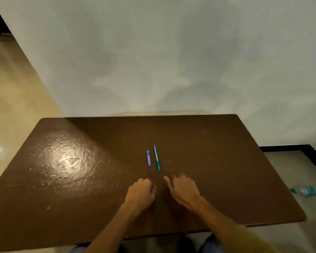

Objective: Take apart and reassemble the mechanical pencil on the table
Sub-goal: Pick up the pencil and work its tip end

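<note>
A green mechanical pencil [156,157] lies in one piece near the middle of the brown table [217,161], pointing away from me. Just left of it lies a small blue-violet lead case [148,158], parallel to the pencil and apart from it. My left hand [141,193] rests on the table a little nearer than the case, fingers curled under, holding nothing. My right hand [182,189] rests beside it, fingers loosely bent and slightly apart, its fingertips just short of the pencil's near end. Neither hand touches the pencil.
A pale wall stands right behind the table's far edge. Bright glare marks the table's left half [67,161]. A plastic water bottle [306,191] lies on the floor to the right of the table.
</note>
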